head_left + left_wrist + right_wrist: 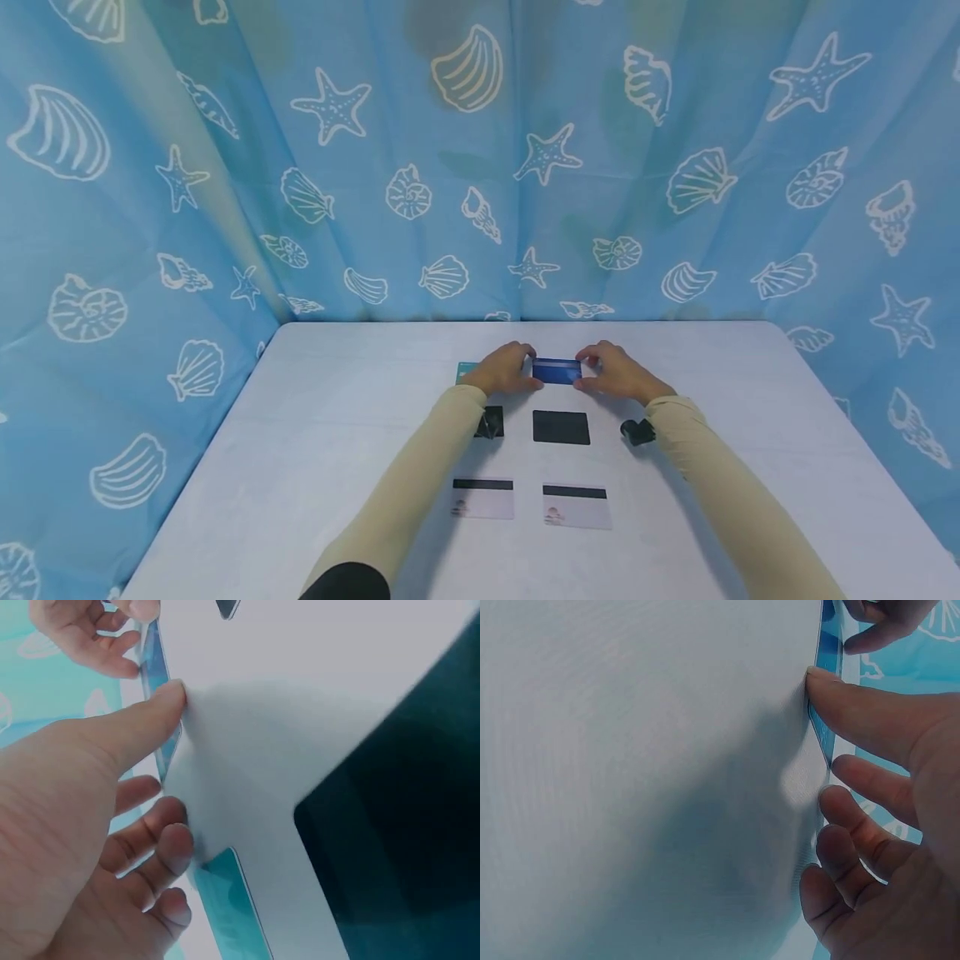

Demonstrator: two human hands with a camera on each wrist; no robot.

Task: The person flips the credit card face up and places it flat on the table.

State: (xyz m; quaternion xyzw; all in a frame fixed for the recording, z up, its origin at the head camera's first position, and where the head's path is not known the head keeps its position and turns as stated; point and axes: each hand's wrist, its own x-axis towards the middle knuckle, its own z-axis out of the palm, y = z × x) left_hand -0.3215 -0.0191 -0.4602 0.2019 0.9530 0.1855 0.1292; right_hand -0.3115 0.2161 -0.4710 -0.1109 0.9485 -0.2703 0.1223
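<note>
A: In the head view, middle of the frame, the left hand (pixel 504 372) and the right hand (pixel 617 373) pinch the short ends of a blue card (pixel 557 371) over the white table (pixel 750 400). Thumb below, fingers above, on both ends, a narrow grip.

B: What else lies there?

A: A teal card (pixel 467 370) peeks out just left of the left hand. A black card (pixel 561 427) sits lower centre, with two white striped cards (pixel 483 497) and (pixel 576 506) near the bottom. No box, tray or holder shows, so nothing is inside anything.

B: And the left wrist view?

A: Upper left, the thumb (pixel 150 720) presses the blue card's edge (pixel 156 667); the teal card (pixel 232 900) is at lower centre.

B: The risk?

A: In the right wrist view, upper right, only the thumb tip (pixel 832 686) bears on the thin edge (pixel 826 645). I judge the card could bow and spring loose, or a drifting hand could nudge the teal card.
</note>
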